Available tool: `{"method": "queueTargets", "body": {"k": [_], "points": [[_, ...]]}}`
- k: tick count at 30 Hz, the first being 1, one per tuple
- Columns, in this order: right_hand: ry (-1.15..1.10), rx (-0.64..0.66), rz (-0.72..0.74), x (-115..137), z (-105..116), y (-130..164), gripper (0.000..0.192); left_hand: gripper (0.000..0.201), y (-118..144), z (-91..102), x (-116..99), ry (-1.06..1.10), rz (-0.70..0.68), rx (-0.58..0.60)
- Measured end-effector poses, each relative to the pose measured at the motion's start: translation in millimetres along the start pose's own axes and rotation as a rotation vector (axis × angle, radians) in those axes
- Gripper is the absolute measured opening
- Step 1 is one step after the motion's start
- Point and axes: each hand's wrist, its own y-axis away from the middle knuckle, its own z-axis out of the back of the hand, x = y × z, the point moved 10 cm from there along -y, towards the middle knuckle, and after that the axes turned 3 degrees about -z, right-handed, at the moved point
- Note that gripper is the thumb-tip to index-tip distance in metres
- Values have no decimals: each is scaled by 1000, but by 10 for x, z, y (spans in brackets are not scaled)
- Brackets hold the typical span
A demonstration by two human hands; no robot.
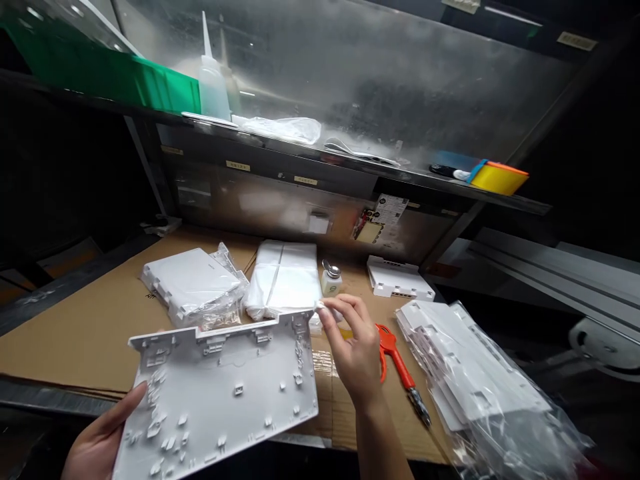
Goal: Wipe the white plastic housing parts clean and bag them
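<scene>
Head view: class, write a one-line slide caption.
Left hand holds a white plastic panel while the right hand pinches a small white piece at its corner.

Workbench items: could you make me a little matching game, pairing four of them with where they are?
Things:
1. white plastic panel
2. orange-handled tool
3. squeeze bottle
4. small glass bottle

Places:
A. up on the shelf, beside the green bin
B. on the cardboard, right of the right hand
C. held by the left hand
D. behind the right hand

Pairs: 1-C, 2-B, 3-A, 4-D
</scene>
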Motion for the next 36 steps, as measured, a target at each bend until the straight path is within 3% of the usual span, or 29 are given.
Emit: {"method": "queueTargets", "body": {"k": [4, 7, 9, 13, 17, 21, 28, 30, 32, 34, 36], "points": [[111, 21, -8, -212, 8, 10, 17, 52, -39, -45, 29, 23, -20, -168], [123, -67, -48, -310, 123, -19, 18, 58, -92, -123, -43, -72, -177, -205], [77, -138, -2, -146, 177, -23, 16, 68, -147, -225, -103, -178, -316, -204], [-44, -150, 218, 599, 48, 61, 15, 79, -321, -497, -3, -298, -443, -288], [-164, -132, 326, 1100, -159, 139, 22, 67, -477, -861, 188, -408, -503, -299], [-190, -132, 344, 1126, -217, 91, 20, 52, -532, -1042, 282, -480, -547, -282], [-172, -127, 315, 1059, -216, 31, 15, 67, -565, -981, 373, -398, -478, -352], [-109, -124, 307, 933, -244, -35, 12, 80, -573, -911, 359, -349, -428, -364], [-30, -158, 243, 596, -184, -135, 12, 90, -559, -837, 279, -319, -396, -375], [76, -184, 101, 53, -68, -224, 21, 91, -513, -779, 127, -297, -411, -388], [276, -117, -102, -600, -12, -258, 31, 81, -464, -742, -7, -236, -417, -392]]}}
